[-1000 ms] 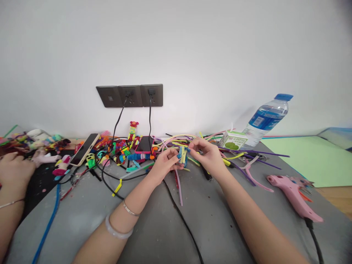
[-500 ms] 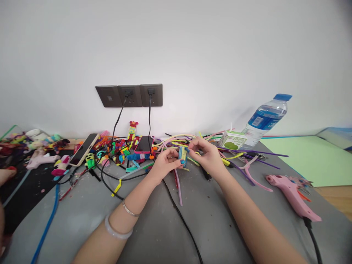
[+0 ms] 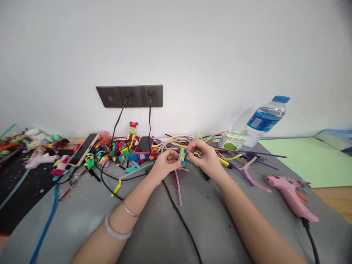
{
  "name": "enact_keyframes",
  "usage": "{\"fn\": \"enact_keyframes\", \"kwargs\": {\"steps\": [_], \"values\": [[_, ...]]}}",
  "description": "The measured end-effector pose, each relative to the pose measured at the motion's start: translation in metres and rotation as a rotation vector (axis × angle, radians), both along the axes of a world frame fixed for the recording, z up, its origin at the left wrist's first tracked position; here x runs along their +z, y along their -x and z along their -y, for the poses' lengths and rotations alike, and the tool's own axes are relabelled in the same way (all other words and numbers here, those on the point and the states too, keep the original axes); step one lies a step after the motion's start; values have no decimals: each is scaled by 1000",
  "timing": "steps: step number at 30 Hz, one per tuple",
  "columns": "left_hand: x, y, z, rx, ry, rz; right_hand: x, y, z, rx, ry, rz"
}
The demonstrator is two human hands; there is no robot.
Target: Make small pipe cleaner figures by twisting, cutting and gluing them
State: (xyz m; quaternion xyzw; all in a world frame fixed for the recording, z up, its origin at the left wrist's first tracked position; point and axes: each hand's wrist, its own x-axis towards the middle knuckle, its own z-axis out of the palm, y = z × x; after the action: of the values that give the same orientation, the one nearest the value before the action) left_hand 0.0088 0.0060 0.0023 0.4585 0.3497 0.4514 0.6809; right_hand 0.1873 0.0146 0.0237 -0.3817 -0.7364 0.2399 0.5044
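Observation:
Above the grey table, my left hand [image 3: 167, 165] grips a small blue and yellow piece [image 3: 182, 155] that looks made of fuzzy pipe cleaners. Its thumb presses on the front and the fingers curl behind. My right hand [image 3: 205, 157] is closed in a pinch at the piece's right edge, where the fingertips partly hide what they touch. Loose pipe cleaners [image 3: 178, 189] in purple, yellow and pink lie behind and below both hands.
A pink glue gun [image 3: 291, 194] lies at right. A leaning water bottle [image 3: 264, 121] and a green-white drink carton [image 3: 231, 140] stand by the wall. Phones [image 3: 84, 149], black cables [image 3: 183, 220] and several pipe-cleaner figures [image 3: 89, 161] crowd the left.
The blue and yellow piece has tilted slightly between my hands, and my right fingers have shifted at its edge. Another person's hand at the far left has left the view.

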Motion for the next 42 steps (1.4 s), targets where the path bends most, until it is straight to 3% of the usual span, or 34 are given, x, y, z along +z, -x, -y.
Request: {"fn": "enact_keyframes", "kwargs": {"steps": [14,28,42], "values": [[1,1,-1,12,16,0,4,-12,-6,52,15,-18],[-6,3,-4,6,-162,-57,-2,-16,-7,192,322,-150],[-8,4,-7,27,-272,-157,-3,-12,-5,187,351,-176]]}}
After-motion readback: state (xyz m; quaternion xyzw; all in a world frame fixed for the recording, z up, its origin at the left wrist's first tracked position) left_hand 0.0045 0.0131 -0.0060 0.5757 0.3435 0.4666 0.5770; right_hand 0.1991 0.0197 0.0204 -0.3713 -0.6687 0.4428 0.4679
